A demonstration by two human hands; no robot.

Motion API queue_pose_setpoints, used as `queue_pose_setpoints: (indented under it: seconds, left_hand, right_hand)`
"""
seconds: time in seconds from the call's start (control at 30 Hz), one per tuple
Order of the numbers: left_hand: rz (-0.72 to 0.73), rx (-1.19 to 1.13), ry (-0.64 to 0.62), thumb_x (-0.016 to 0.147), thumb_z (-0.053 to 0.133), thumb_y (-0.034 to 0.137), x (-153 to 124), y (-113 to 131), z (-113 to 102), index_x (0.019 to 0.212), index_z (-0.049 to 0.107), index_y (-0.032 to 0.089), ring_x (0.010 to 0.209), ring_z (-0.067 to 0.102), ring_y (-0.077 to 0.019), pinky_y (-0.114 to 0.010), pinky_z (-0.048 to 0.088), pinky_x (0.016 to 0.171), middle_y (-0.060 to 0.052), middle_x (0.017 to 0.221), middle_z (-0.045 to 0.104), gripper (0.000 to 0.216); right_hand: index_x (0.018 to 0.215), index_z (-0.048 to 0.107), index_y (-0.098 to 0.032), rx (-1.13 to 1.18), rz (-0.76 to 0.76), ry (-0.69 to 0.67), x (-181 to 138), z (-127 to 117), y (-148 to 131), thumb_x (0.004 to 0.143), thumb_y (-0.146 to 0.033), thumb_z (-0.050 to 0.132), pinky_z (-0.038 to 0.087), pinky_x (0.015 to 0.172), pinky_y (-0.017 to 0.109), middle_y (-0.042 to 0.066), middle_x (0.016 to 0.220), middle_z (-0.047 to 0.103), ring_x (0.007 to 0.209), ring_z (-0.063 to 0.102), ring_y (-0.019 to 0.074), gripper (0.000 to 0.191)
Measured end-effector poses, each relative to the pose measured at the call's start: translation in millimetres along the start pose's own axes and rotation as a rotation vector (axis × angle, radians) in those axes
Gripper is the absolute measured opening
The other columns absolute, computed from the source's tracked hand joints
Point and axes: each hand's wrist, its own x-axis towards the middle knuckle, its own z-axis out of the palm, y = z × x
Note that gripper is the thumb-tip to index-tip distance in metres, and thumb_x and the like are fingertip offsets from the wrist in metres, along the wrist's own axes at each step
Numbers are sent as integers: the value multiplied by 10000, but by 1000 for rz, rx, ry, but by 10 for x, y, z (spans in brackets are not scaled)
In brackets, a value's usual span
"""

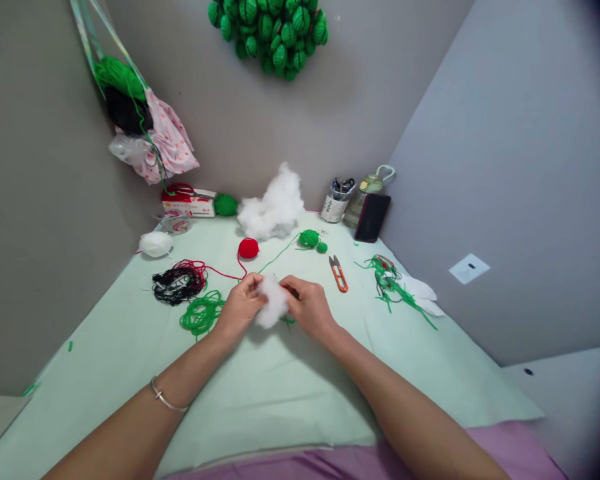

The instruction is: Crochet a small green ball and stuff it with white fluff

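Observation:
A small tuft of white stuffing (271, 303) is held between both hands above the table. My left hand (241, 303) pinches its left side, and my right hand (307, 301) grips it from the right with closed fingers. Behind and below the tuft a bit of green yarn (288, 320) shows; what it belongs to is hidden. A green strand runs from the hands back to a green yarn ball (309, 239). Just beyond my left hand sits a red ball (249, 249) with a red strand. Orange thread snips (339, 274) lie to the right of my right hand.
A big heap of white stuffing (275, 205) rests against the wall. Left are black yarn (175, 285), loose green yarn (202, 312) and a white yarn ball (155, 244). Right are a phone (373, 218), a pen cup (335, 202) and green scraps (397, 288).

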Motion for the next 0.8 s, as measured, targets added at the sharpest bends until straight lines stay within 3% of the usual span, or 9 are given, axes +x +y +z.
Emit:
queue_pose_setpoints:
  seconds: [0.2, 0.3, 0.43, 0.6, 0.8]
  left_hand:
    - [-14, 77, -23, 798, 822, 272, 6, -26, -44, 1017, 688, 156, 691, 634, -132, -248, 516, 639, 1, 884, 723, 282]
    - [-39, 133, -33, 963, 715, 346, 32, -66, -81, 1158, 687, 149, 869, 704, -191, -360, 606, 763, -67, 1094, 729, 279]
    - [-58, 197, -25, 995, 676, 365, 77, -129, -120, 1314, 647, 172, 1094, 698, -267, -474, 612, 909, -112, 1314, 678, 374]
    - [-68, 224, -60, 991, 683, 353, 70, -155, -73, 1329, 640, 176, 1110, 695, -269, -481, 609, 920, -118, 1338, 670, 384]
    - [-16, 159, -19, 999, 671, 359, 17, -135, -10, 1272, 654, 165, 1004, 710, -232, -432, 621, 850, -100, 1231, 700, 335]
  right_hand:
    - [836, 725, -186, -29, -56, -27, 23, -27, 32, 880, -242, 523, 392, 662, 271, 36, 737, 702, 650, 557, 159, 214]
    - [839, 722, -187, -26, -67, -62, 13, -45, 13, 874, -220, 513, 395, 659, 266, 29, 729, 695, 639, 554, 153, 215]
    - [811, 694, -195, -15, -58, -101, 1, -38, -23, 864, -211, 532, 381, 639, 257, -12, 646, 625, 601, 511, 136, 171]
    - [770, 624, -200, 9, -11, -80, 39, -42, -11, 869, -255, 557, 375, 618, 254, -35, 624, 568, 590, 488, 125, 132]
    - [833, 625, -207, 67, -8, -80, 58, -75, -2, 858, -261, 558, 405, 641, 253, -26, 689, 608, 642, 523, 131, 90]
